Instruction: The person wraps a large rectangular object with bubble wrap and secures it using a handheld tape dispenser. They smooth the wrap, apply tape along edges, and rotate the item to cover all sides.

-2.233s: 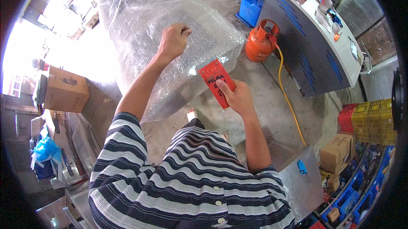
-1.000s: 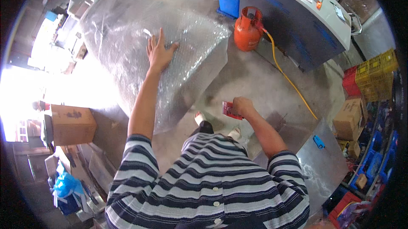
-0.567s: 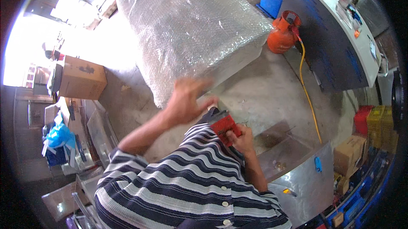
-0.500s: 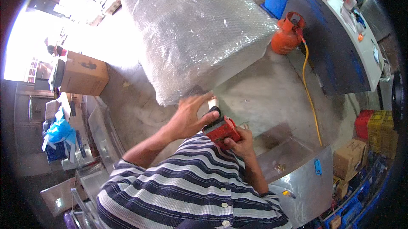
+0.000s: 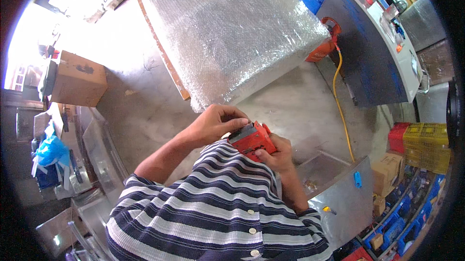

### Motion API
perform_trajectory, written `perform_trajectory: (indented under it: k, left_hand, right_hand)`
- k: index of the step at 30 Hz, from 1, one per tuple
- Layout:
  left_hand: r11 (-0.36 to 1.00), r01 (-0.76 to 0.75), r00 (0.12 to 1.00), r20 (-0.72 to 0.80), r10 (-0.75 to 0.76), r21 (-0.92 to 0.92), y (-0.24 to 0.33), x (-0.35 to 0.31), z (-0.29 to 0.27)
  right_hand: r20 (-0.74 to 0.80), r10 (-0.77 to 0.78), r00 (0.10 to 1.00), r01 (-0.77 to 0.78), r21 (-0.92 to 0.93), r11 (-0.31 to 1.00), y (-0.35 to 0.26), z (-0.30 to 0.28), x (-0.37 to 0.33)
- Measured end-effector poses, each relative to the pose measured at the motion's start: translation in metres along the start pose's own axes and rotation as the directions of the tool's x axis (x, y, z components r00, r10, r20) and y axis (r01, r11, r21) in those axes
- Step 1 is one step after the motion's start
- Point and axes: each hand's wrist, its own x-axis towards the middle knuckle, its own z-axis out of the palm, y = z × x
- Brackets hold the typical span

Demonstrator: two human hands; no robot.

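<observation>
My right hand is wrapped round the near right side of a red and black boxy object, thumb across its front. I cannot tell its exact kind. My left hand meets its dark upper left edge, fingers curled and thumb pressed toward them. Whatever lies between those fingertips is hidden. Both hands are in front of my striped shirt. Just beyond them, a large flat load in clear bubble wrap slants away, its near corner close to my left hand.
An orange gas cylinder with a yellow hose stands right of the wrapped load, beside a grey counter. On the left is a cardboard box. A metal sheet surface and a yellow crate are at the right.
My left hand's spread fingers have curled in onto the dark edge of the boxy object. The black piece with a white end is now covered. My view has shifted slightly.
</observation>
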Motion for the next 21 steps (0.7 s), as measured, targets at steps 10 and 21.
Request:
perform_trajectory:
  k: [10,21]
  left_hand:
    - [0.989,-0.113,0.985,0.121,0.124,-0.094,0.001,0.013,-0.047]
    - [0.677,-0.214,0.702,-0.371,0.608,0.705,0.004,0.065,-0.126]
  right_hand:
    - [-0.108,0.032,0.994,-0.048,-0.153,0.987,-0.004,0.042,-0.002]
    - [-0.11,0.479,0.871,-0.481,0.003,0.877,-0.017,0.062,0.042]
